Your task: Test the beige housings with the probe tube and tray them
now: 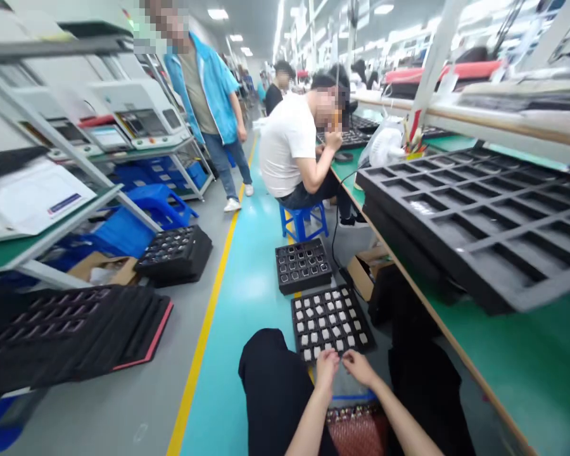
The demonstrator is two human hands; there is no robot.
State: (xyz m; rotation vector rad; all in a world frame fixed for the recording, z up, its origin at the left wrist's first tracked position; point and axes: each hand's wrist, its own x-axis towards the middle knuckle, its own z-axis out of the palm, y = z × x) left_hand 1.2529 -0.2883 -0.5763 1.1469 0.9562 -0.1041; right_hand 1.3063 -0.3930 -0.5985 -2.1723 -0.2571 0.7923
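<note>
Black and gridded, the tray (355, 304) of pale pieces (336, 330) sits low beside the green tabletop (527, 354), left hand (327, 363) and right hand (360, 367) at its near edge, fingers bunched, contents impossible to tell.

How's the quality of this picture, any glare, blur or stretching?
Head view: ceiling lights washed out, whitish sheen on the turquoise floor strip; head view: wide-angle stretching in the large foam tray at right; head view: left hand and right hand soft, fingertip detail unclear.
</note>
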